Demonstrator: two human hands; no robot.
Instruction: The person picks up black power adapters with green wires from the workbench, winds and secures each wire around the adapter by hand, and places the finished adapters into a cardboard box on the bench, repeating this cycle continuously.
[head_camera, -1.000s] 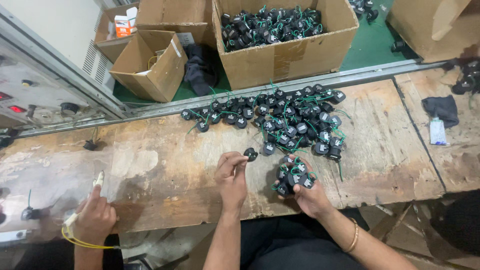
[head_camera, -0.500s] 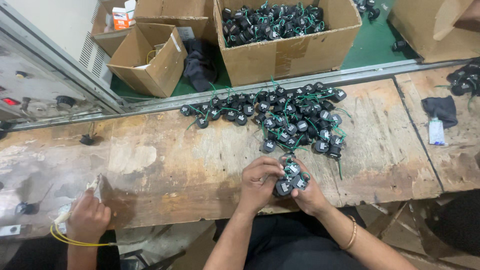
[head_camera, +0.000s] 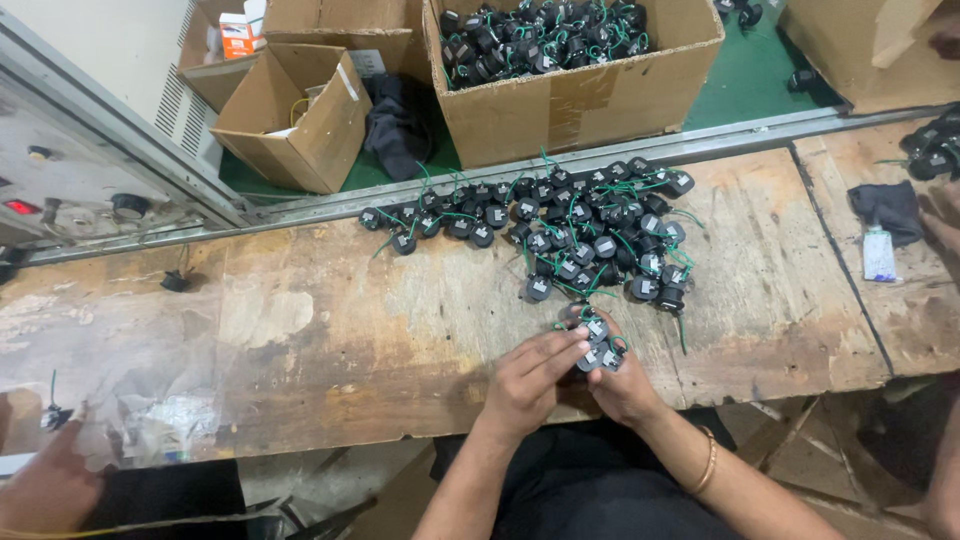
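My right hand (head_camera: 625, 385) cups a small bunch of round black parts with green wires (head_camera: 597, 340) at the near edge of the worn wooden bench (head_camera: 330, 330). The fingers of my left hand (head_camera: 530, 375) lie across that same bunch, pressing on it from the left. Just beyond my hands a big heap of the same black parts (head_camera: 590, 235) spreads over the bench. Behind the bench a large cardboard box (head_camera: 575, 95) is filled with more of them.
Another person's hand (head_camera: 45, 490) rests at the bench's near left corner, beside clear plastic film (head_camera: 160, 425). An open cardboard box (head_camera: 300, 115) and dark cloth (head_camera: 400, 125) sit on the green floor. At right lie a dark rag (head_camera: 885, 210), a small tube (head_camera: 880, 255) and another hand (head_camera: 940, 225).
My left hand has come over from a single part on the bench and joined the right hand on the bunch. The other person's hand at the left has dropped lower.
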